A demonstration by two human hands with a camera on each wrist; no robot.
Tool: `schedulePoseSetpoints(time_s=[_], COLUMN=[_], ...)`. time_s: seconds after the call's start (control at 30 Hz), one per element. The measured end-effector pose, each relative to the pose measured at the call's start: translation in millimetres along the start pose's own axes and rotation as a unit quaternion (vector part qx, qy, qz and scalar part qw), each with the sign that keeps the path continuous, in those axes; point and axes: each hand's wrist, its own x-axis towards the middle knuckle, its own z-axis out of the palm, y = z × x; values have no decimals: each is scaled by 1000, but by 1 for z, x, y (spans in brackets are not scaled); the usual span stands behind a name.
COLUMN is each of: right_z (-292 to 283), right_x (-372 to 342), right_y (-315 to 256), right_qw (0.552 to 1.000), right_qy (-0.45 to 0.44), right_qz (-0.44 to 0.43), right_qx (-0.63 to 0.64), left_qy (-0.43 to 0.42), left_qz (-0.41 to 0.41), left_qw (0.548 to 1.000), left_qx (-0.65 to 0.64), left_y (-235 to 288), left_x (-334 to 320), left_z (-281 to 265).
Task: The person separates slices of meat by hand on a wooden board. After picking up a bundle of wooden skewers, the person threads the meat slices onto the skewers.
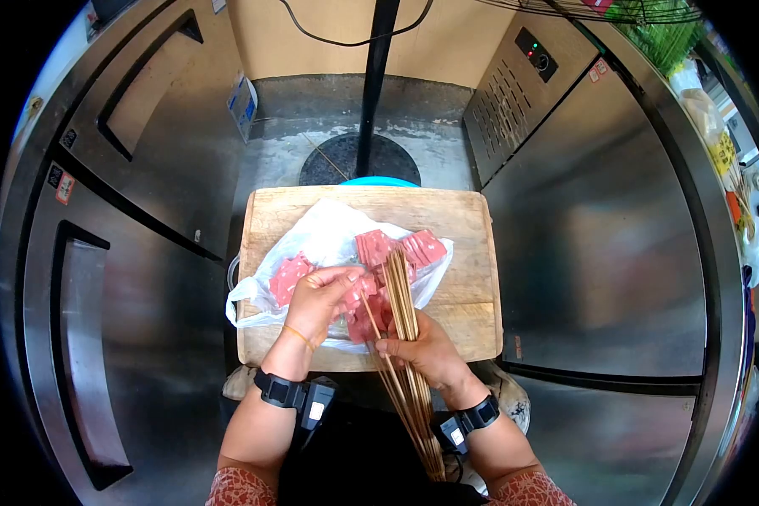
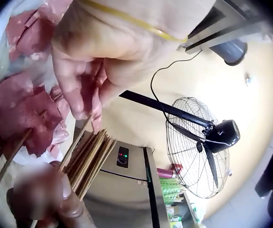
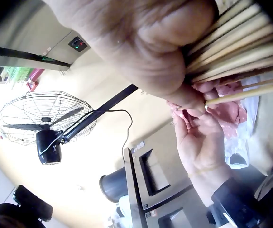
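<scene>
The left hand (image 1: 316, 308) pinches a thin pink meat slice (image 2: 96, 102) between thumb and fingers, at the tip of one wooden skewer (image 2: 74, 145). A thick bundle of skewers (image 1: 403, 312) lies in the right hand (image 1: 426, 350), whose thumb and finger also hold that single skewer. In the left wrist view, other skewers pass through folded meat (image 2: 29, 114) beside the right hand. More meat slices (image 1: 290, 278) lie in piles on a white plastic bag (image 1: 320, 228), below and beyond the hands.
Beneath the bag is a wooden board (image 1: 468, 295). Steel cabinets (image 1: 152, 278) stand on both sides. Behind the board are a blue rim (image 1: 384, 181) and a black pole (image 1: 374, 93) on a round base. A wire-caged fan (image 2: 198, 147) shows in the wrist views.
</scene>
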Motion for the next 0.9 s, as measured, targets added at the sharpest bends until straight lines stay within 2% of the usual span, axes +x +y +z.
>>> schedulePoseSetpoints(time_s=[0.07,0.17,0.37,0.47,0.57,0.67,0.7,0.8,0.9], right_z=[1,0,0,-1,-1,-11,-14,-12,-12], right_x=[1,1,1,1,2,7,8,8,10], right_y=[1,2,1,2,0,12,16,16,21], right_qw=[1000,1000,1000,1000,1000,1000,999,1000,999], right_qy=[-2,-7,-9,-1,-2,6,11,3,9], right_qz=[-8,-10,-1,1,-3,10,18,-8,-33], right_qx=[-2,3,9,3,10,-19,-36,-1,-26], left_qy=[2,-15,-14,1,-17,-48,-55,-48,-55], left_qz=[61,52,88,144,197,145,162,94,83], left_qw=[998,997,996,981,969,974,971,977,975], left_qx=[-10,-57,8,128,151,170,165,187,198], left_y=[-3,1,-6,-5,-15,-22,-32,-33,-41], left_x=[1,4,6,4,2,-5,-4,-12,-5], left_z=[1,1,-3,0,3,4,3,8,4])
